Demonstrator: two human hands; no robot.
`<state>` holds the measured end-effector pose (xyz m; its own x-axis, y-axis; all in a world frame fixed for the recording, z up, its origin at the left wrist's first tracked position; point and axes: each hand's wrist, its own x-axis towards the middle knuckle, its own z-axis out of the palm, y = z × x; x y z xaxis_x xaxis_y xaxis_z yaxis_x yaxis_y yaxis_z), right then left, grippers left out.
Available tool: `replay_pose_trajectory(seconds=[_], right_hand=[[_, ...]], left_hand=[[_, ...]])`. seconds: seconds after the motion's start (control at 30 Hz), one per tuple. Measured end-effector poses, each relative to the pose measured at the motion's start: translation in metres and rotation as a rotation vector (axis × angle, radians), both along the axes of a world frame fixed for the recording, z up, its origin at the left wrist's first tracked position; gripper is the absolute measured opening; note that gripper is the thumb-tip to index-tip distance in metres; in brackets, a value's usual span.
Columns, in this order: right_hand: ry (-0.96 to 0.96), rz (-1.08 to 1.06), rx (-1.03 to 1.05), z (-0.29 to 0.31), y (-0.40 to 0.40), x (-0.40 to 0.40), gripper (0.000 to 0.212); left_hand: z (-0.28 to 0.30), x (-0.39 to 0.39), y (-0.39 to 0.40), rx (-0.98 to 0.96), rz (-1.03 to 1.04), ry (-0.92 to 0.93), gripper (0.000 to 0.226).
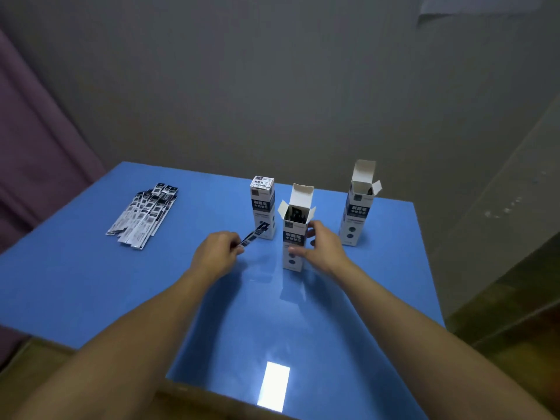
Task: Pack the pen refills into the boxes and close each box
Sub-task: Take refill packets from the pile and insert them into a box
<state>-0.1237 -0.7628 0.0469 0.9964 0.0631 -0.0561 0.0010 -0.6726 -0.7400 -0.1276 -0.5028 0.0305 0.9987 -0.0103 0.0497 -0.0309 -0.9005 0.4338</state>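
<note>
Three tall white-and-dark boxes stand upright on the blue table (121, 292). The back-left box (263, 204) has its top closed. The middle box (295, 234) has its flaps open, with dark refills showing inside. My right hand (321, 250) grips the middle box around its right side. My left hand (216, 253) pinches one wrapped pen refill (254, 235), which points up and right toward the boxes. The right box (357, 207) stands open with its lid flap up. A pile of wrapped refills (142, 215) lies at the far left.
A grey wall rises behind the table. A purple curtain (36, 153) hangs at the left. The table's right edge drops to a dark floor. A bright light reflection (274, 386) lies on the near part of the table.
</note>
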Motion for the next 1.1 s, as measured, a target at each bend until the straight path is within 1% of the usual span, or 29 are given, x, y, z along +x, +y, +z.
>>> replay_pose_trajectory(seconds=[0.13,0.2,0.23,0.33,0.43,0.53,0.73,0.83,0.93,1.0,1.1], right_hand=[[-0.005,0.047,0.069,0.006,0.000,0.001,0.058],[0.003,0.065,0.095,0.008,0.000,0.002,0.052],[0.002,0.066,0.118,0.010,-0.001,0.002,0.050],[-0.080,0.041,0.203,0.015,-0.003,0.002,0.049],[-0.157,-0.001,0.282,0.020,-0.006,0.000,0.045],[-0.172,-0.023,0.272,0.025,-0.010,0.000,0.044],[-0.157,-0.046,0.181,0.024,-0.011,-0.002,0.051],[-0.164,-0.047,0.130,0.023,-0.010,-0.003,0.052],[-0.181,-0.032,0.106,0.022,-0.008,-0.003,0.053],[-0.197,-0.014,0.089,0.023,-0.006,-0.003,0.053],[-0.226,0.000,0.073,0.023,-0.005,-0.002,0.051]], left_hand=[[0.010,-0.007,-0.005,-0.080,0.076,-0.008,0.008],[0.017,-0.010,-0.007,-0.144,0.090,-0.009,0.002],[0.021,-0.012,-0.008,-0.185,0.104,-0.014,0.003],[0.038,-0.015,-0.009,-0.271,0.145,-0.064,0.008],[0.058,-0.013,-0.005,-0.330,0.158,-0.106,0.009],[0.082,-0.011,0.003,-0.487,0.100,-0.108,0.002],[0.144,-0.020,-0.005,-0.790,-0.022,-0.196,0.013],[0.168,-0.028,-0.019,-0.896,-0.098,-0.241,0.017],[0.180,-0.033,-0.037,-0.936,-0.208,-0.267,0.020],[0.183,-0.035,-0.048,-0.944,-0.258,-0.266,0.018],[0.184,-0.035,-0.060,-0.896,-0.287,-0.244,0.013]])
